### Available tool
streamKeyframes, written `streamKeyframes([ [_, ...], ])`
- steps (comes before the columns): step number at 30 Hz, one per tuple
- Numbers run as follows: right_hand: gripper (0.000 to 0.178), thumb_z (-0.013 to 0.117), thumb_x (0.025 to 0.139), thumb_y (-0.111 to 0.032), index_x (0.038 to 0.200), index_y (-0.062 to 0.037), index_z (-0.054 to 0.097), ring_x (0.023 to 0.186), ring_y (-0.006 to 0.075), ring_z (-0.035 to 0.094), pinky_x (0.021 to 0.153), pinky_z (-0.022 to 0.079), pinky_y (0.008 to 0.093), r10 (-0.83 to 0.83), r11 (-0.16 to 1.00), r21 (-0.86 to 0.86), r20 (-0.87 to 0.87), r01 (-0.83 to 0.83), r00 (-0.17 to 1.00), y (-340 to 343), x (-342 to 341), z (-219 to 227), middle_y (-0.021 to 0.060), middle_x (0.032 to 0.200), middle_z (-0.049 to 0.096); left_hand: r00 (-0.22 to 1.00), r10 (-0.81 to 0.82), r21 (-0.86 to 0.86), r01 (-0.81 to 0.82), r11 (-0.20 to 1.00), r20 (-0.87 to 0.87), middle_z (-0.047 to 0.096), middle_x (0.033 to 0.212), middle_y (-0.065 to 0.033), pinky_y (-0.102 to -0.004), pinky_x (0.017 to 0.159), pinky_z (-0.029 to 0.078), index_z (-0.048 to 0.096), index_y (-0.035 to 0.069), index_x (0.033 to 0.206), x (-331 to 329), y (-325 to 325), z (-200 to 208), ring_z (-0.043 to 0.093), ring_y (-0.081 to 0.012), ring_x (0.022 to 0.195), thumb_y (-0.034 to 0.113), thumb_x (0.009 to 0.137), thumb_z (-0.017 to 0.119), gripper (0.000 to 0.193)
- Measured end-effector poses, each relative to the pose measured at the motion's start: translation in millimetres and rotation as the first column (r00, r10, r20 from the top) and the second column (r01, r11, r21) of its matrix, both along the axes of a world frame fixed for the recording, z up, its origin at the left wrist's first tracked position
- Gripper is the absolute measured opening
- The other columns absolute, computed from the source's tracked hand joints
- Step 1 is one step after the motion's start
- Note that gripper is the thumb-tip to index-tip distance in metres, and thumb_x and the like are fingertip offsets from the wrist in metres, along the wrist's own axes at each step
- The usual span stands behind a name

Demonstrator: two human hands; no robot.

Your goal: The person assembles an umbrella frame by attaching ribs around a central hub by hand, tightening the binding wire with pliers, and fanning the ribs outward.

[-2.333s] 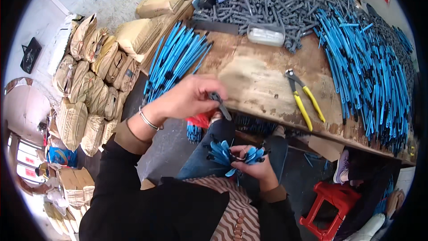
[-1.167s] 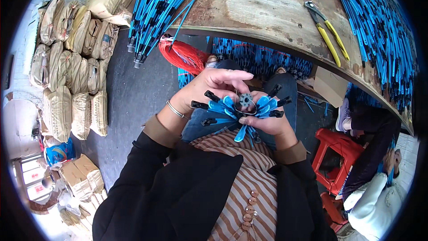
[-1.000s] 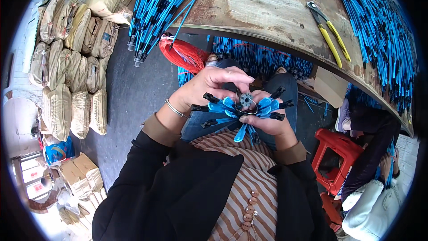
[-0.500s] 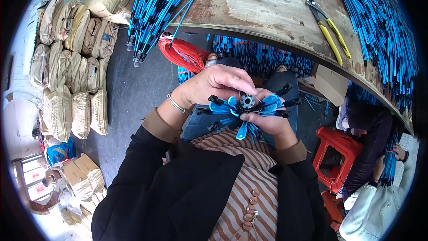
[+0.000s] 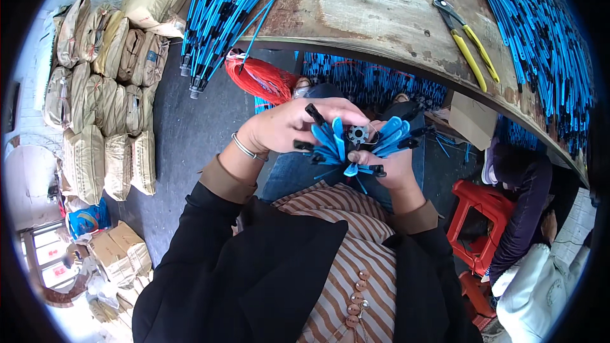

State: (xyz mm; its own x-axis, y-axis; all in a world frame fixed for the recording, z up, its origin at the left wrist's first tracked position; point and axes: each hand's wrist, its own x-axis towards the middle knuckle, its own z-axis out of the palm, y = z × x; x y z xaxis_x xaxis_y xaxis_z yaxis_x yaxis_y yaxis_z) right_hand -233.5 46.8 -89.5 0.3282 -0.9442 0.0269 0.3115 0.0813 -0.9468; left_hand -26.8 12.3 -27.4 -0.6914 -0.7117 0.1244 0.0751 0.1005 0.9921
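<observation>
Over my lap is a bundle of blue plastic strips (image 5: 338,137) with black tips, fanned out around a grey toothed hub (image 5: 358,134). My right hand (image 5: 395,164) grips it from the right and below, its thumb lying just under the hub. From the left, my left hand (image 5: 298,123) is closed over the bundle's upper side, fingers pressed together and reaching to the hub's top. A thin wire or thread curves beside the hub near those fingertips. Strips hide my left thumb and part of my right fingers.
On the wooden table (image 5: 381,9) ahead lie yellow-handled pliers (image 5: 470,47) and piles of blue strips (image 5: 540,38). Red strands (image 5: 257,79) hang below its edge. Packed sacks (image 5: 108,101) stand at left; a red stool (image 5: 480,222) and another person's dark-clothed leg (image 5: 524,209) are at right.
The bundle has turned and tilted in my hands, its strips pointing more upward, and the hub has shifted slightly right and up. The other person's hands and blue strips at right have left view.
</observation>
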Motion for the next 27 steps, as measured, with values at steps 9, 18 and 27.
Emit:
streamKeyframes([
  [9,0.034,0.081,0.063,-0.007,0.089,-0.0013,0.060,0.073,0.0089,0.056,0.067,0.047,0.0244,-0.009,1.000,0.014,-0.055,0.009,0.998,5.8,-2.5,-10.9,0.0009,0.079,0.061,0.991,0.130,-0.039,-0.131,0.991,-0.039,0.056,0.105,-0.0177,-0.0367,0.084,0.046,0.054,0.003,0.113,-19.6,21.1,-18.5,0.057,-0.0260,0.099,0.012,0.072,0.073,0.046],
  [18,0.028,0.076,0.065,-0.009,0.086,0.0005,0.060,0.074,0.0142,0.058,0.071,0.048,0.0304,0.219,0.974,0.035,0.115,-0.225,0.969,-12.7,-36.0,11.9,0.0047,0.082,0.062,0.950,0.313,-0.179,-0.309,0.934,-0.008,0.060,0.090,-0.0099,-0.0321,0.074,0.048,0.062,0.003,0.098,-34.0,27.4,-9.6,0.060,-0.0213,0.083,0.006,0.071,0.073,0.030],
  [27,0.022,0.077,0.066,-0.013,0.077,0.0003,0.062,0.075,0.0171,0.060,0.068,0.047,0.0286,0.808,0.573,0.299,-0.053,-0.763,0.586,-79.2,-50.3,58.6,0.0094,0.080,0.064,0.962,0.265,-0.097,-0.259,0.961,0.065,0.062,0.084,-0.0097,-0.0299,0.069,0.047,0.065,0.003,0.094,-41.8,23.8,-1.2,0.060,-0.0193,0.077,0.008,0.067,0.075,0.029],
])
